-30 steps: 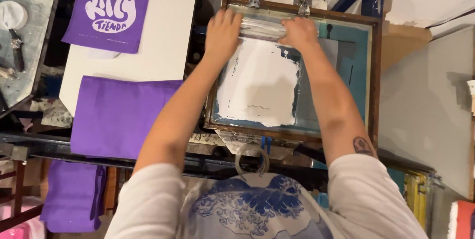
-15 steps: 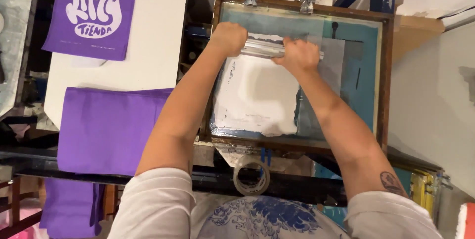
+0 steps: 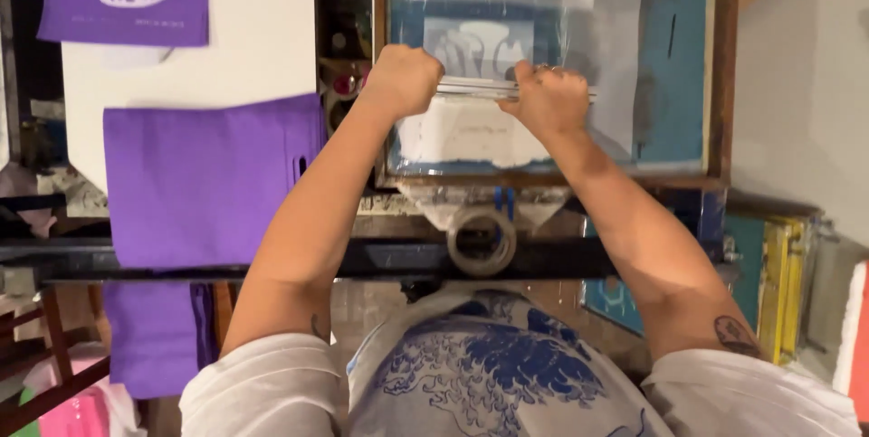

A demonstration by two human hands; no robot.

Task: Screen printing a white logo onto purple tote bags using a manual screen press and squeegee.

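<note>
Both hands grip a squeegee (image 3: 475,87) lying crosswise on a wood-framed printing screen (image 3: 722,66), its long axis running left to right. The left hand (image 3: 405,78) is fisted around its left end, the right hand (image 3: 548,98) closed over its right end. White ink (image 3: 462,134) sits between the squeegee and the frame's near edge. A plain purple bag (image 3: 204,179) lies just left of the frame.

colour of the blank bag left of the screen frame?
Purple bag, plain and unprinted, clearest in the head view.
</note>
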